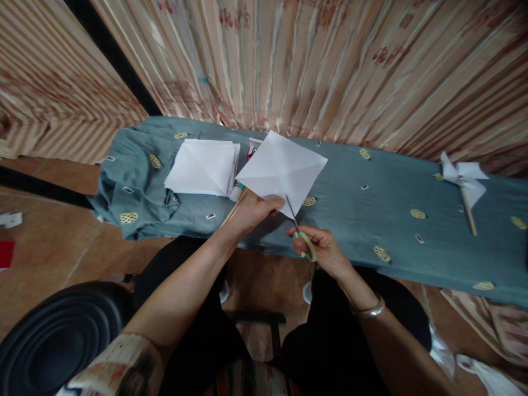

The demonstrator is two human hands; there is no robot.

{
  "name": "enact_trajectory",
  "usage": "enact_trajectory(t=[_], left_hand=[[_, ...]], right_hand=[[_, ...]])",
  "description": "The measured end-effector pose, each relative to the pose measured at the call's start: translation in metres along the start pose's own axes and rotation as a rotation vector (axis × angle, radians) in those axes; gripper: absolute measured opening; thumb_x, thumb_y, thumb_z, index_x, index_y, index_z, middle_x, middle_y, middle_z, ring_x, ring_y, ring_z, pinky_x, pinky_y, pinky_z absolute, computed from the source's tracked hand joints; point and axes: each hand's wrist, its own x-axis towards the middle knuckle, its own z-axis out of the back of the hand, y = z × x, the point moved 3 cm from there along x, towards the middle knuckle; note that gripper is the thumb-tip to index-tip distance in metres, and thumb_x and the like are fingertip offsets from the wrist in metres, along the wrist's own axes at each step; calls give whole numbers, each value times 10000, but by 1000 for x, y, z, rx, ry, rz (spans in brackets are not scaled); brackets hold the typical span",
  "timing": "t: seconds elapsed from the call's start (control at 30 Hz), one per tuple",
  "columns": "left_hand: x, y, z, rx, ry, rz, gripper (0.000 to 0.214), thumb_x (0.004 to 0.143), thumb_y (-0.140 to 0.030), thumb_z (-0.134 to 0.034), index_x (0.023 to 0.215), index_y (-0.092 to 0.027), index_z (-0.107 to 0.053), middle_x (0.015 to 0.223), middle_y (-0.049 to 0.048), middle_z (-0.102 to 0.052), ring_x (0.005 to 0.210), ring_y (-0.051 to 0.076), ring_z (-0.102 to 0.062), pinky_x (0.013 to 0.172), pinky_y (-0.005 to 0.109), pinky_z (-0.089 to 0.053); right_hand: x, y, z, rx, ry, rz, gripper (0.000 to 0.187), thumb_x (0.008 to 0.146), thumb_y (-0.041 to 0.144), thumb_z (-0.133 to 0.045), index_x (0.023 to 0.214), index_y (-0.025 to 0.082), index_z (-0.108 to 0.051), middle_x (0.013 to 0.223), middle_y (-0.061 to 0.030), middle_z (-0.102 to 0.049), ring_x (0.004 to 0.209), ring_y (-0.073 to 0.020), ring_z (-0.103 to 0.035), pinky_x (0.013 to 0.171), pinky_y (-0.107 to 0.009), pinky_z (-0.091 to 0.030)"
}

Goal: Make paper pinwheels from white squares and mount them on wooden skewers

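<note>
A square sheet of white paper with diagonal creases is held over the cloth-covered surface, one corner pointing toward me. My left hand pinches its near left edge, thumb on top and fingers underneath. In my right hand are scissors with pale green handles, their blades at the paper's near corner and lying along a crease. Left of the sheet rests a stack of white paper. Thin wooden sticks and a white tube lie partly hidden beside my left wrist.
A finished-looking paper pinwheel on a wooden stick lies at the right on the teal patterned cloth. Behind rises a pleated curtain. A black round stool stands at lower left. A red item is on the floor.
</note>
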Motion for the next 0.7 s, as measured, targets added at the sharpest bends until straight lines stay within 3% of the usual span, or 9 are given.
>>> enact_trajectory(t=[0.23, 0.7], left_hand=[[-3, 1, -6, 50, 19, 74, 190, 611, -260, -662, 589, -188, -488, 554, -28, -511, 522, 109, -465, 481, 247, -367], [-3, 1, -6, 42, 28, 70, 185, 638, -236, -646, 551, -184, -492, 543, -18, -510, 500, 108, -459, 483, 260, -360]], right_hand=[[0, 1, 1, -2, 10, -2, 543, 682, 650, -742, 926, 166, -710, 578, 39, -523, 501, -78, -422, 472, -225, -360], [0, 2, -1, -6, -15, 15, 510, 683, 634, -748, 900, 173, -718, 582, 42, -506, 504, -77, -417, 473, -225, -367]])
